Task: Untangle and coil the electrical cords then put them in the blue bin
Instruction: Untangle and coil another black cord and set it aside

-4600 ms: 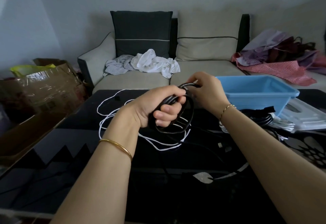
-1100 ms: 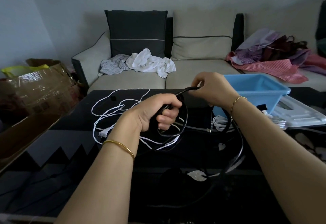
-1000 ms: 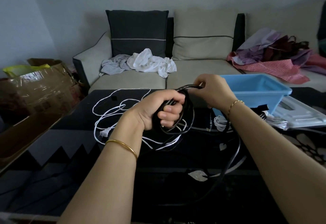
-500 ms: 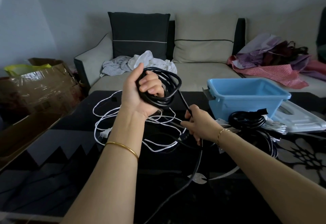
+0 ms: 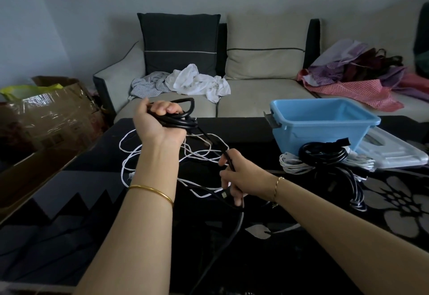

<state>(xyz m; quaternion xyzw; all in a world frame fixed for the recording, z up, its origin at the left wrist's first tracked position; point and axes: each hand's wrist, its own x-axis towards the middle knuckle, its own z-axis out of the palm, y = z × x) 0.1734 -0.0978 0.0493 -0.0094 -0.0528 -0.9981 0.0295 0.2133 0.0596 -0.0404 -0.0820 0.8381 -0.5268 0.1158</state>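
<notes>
Your left hand [image 5: 160, 124] is raised, fingers curled round the stacked loops of the black cord [image 5: 183, 121], so the finished turns can't spring apart. Your right hand [image 5: 243, 178], lower and toward 4 o'clock of it, is closed round the cord's trailing length, which keeps that stretch taut and straight for the next wrap. The tail runs on toward 6 o'clock. A small plug seems to sit by your right fingers, though it is too dim to say which cord owns it. The loose white cord [image 5: 137, 155] sprawls on the black glass table [image 5: 69, 201] beneath both hands. The blue bin [image 5: 313, 134] stands at 2 o'clock with no cord showing inside. A coiled black bundle [image 5: 322, 154] and a white bundle [image 5: 292, 165] lie just in front of it, a white lid [image 5: 394, 155] beside. At 12 o'clock a sofa [image 5: 267, 95] carries crumpled clothes [image 5: 197, 83], and a cardboard box [image 5: 51, 118] sits at 9 o'clock.
</notes>
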